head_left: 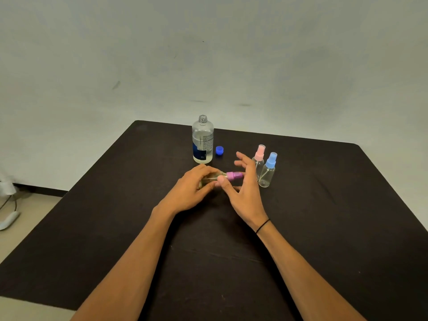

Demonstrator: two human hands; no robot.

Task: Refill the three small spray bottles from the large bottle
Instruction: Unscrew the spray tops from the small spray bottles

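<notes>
The small spray bottle (pixel 212 179) was gripped on its side by the curled fingers of the left hand (pixel 192 189), its clear body wrapped almost out of sight and its purple spray top (pixel 234 176) pointing toward the right hand (pixel 245 188). The right fingers (pixel 242 158) were spread wide and held nothing, and the thumb was laid against the collar of the purple top; whether the top was being turned at that instant could not be told. The step was judged to be the unscrewing of this top, since no small bottle had yet been opened. It would be done best if the body were kept firmly clamped, the collar rather than the nozzle were pinched, and the bottle were brought upright before the top came free, so that the dip tube could be drawn straight out without a drip. Just beyond the right fingertips, two more spray bottles were stood upright and close together, one with a pink top (pixel 259 162) and one with a blue top (pixel 268 170), both looking empty. Beyond the left knuckles the large bottle (pixel 202 140) was stood open, partly filled, with its blue cap (pixel 219 150) set just beside it on the dark table (pixel 324 228).
</notes>
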